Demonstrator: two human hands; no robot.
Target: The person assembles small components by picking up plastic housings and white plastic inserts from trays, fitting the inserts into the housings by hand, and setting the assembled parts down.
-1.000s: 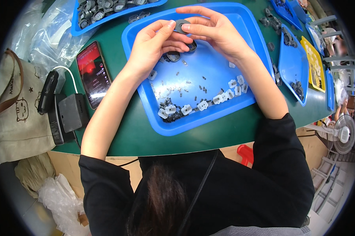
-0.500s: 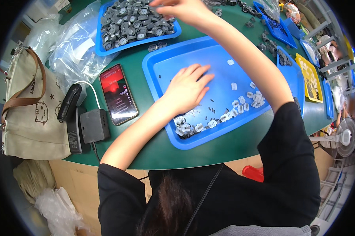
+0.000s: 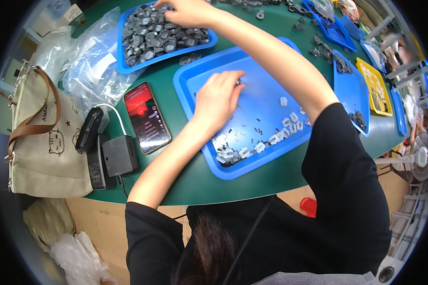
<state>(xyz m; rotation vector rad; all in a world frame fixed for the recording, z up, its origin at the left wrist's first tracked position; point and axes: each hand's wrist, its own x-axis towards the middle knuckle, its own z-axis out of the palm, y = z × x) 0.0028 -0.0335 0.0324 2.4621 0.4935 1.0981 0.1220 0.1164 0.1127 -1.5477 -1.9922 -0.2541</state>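
Observation:
My left hand (image 3: 217, 99) is above the left half of a large blue tray (image 3: 233, 173), its fingers curled and pinched on a small dark piece (image 3: 238, 82). What kind of piece it is, the fingers mostly hide. Loose white plastic parts (image 3: 259, 147) and tiny dark bits (image 3: 257, 130) lie along that tray's near side. My right hand (image 3: 188, 12) reaches across to a second blue tray (image 3: 120, 52), heaped with round grey plastic parts (image 3: 159, 38). Its fingers are spread at the far edge of the heap, with nothing visible between them.
Left of the large tray lie a lit phone (image 3: 147, 118), a black power adapter (image 3: 120, 155) and a canvas bag (image 3: 47, 142). Clear plastic bags (image 3: 93, 66) sit behind them. Rightward are grey parts (image 3: 323, 50), a blue tray (image 3: 351, 97) and a yellow tray (image 3: 376, 88).
My right hand has moved left over the heaped grey parts. My left hand has gone from fingers spread to pinched on a small dark piece. The view has shifted slightly.

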